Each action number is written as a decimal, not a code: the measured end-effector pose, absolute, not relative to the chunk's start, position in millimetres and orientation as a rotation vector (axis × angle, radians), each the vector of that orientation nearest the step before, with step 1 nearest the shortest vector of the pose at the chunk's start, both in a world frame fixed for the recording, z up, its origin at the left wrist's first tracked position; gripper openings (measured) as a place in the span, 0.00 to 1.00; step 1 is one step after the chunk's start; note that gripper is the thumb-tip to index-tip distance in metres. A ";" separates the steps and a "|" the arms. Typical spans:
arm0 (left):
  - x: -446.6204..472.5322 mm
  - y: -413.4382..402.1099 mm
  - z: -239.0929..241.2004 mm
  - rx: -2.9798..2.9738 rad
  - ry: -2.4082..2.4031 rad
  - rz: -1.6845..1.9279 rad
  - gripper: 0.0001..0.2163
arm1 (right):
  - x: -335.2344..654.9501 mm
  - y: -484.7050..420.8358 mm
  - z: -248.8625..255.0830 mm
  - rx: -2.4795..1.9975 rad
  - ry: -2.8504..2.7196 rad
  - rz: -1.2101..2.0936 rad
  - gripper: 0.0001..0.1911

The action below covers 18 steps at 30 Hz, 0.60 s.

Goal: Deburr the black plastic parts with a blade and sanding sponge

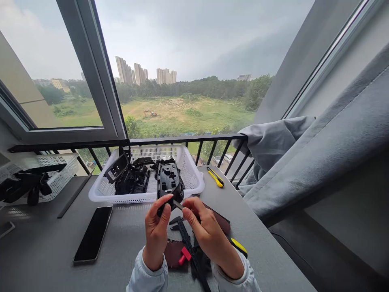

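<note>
Hand, left [156, 227] — pinching black part [172, 204] | right hand [206, 227] — pinching grey strip [178, 205] | caliper [187, 240] markings illegible

Parts [133, 180] sit in basket [127, 198], behind left hand [156, 229] and right hand [209, 231]. Phone [93, 235] lies left on table [130, 243], utility knife [215, 177] right of basket, caliper [185, 235] before it.

at the lower center of the frame, your right hand [209, 227] hides one end of the metal strip [178, 205]. the bottom edge cuts off your sleeves [148, 275]; the left edge crops a white basket [66, 178].
</note>
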<state>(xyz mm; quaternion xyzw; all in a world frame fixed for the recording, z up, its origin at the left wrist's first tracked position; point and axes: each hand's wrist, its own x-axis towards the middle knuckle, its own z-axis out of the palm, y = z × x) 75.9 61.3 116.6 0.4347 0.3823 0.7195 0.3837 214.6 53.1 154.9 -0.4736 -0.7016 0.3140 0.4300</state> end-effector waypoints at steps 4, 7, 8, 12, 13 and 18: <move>76.8 60.4 118.0 1.092 0.943 1.841 0.12 | 215.8 52.8 156.6 -1.133 -1.719 0.733 0.10; 78.3 60.1 119.6 1.083 0.943 1.825 0.14 | 217.0 52.1 158.3 -1.149 -1.730 0.686 0.09; 78.8 59.9 120.2 1.077 0.945 1.821 0.14 | 217.2 51.7 158.5 -1.160 -1.742 0.670 0.09; 80.1 58.2 121.8 1.082 0.948 1.813 0.15 | 217.9 50.3 158.1 -1.192 -1.800 0.618 0.09; 80.2 57.7 121.9 1.083 0.951 1.812 0.14 | 218.3 50.1 158.1 -1.203 -1.804 0.599 0.09; 79.0 55.9 121.5 1.097 0.967 1.822 0.13 | 219.8 50.7 158.8 -1.241 -1.793 0.507 0.09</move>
